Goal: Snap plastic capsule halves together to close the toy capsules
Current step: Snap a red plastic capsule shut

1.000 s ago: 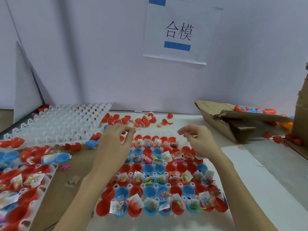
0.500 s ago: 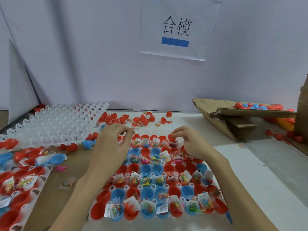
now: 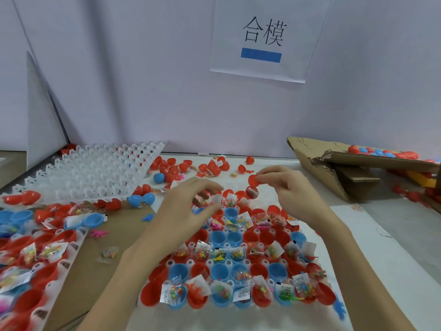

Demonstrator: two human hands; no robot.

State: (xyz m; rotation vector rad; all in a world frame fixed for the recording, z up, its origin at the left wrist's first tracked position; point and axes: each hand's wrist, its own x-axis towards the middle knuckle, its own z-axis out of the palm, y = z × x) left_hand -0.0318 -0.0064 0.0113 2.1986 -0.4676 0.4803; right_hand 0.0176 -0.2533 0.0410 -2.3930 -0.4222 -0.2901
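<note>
Clearly most of the work is still ahead: the white tray [image 3: 321, 304] in the middle of the counter [image 3: 381, 271] is packed with open red and blue capsule halves [image 3: 224, 237], many with a small toy packet [image 3: 170, 293] sitting in them, and none in that tray looks capped yet. The right hand [image 3: 290, 187] is at about one o'clock from the tray's centre, its grip pinching a red cap half [image 3: 253, 179] between thumb and forefinger just above a filled red half [image 3: 252, 192] in the far row, so I judge this to be the moment before the two are pressed together. The left hand [image 3: 188, 207] hovers over the far-left part of the tray at about eleven o'clock, fingers curled around what seems to be a clear packet (blur makes it hard to be sure). Loose red halves [image 3: 212, 167] lie scattered at twelve o'clock, an empty white tray [image 3: 90, 173] leans at ten o'clock, and another filled tray [image 3: 35, 271] waits at eight o'clock. Finished capsules [image 3: 381, 151] seem to be gathered on the cardboard [image 3: 319, 168] at two o'clock, which suggests some have been closed already.
</note>
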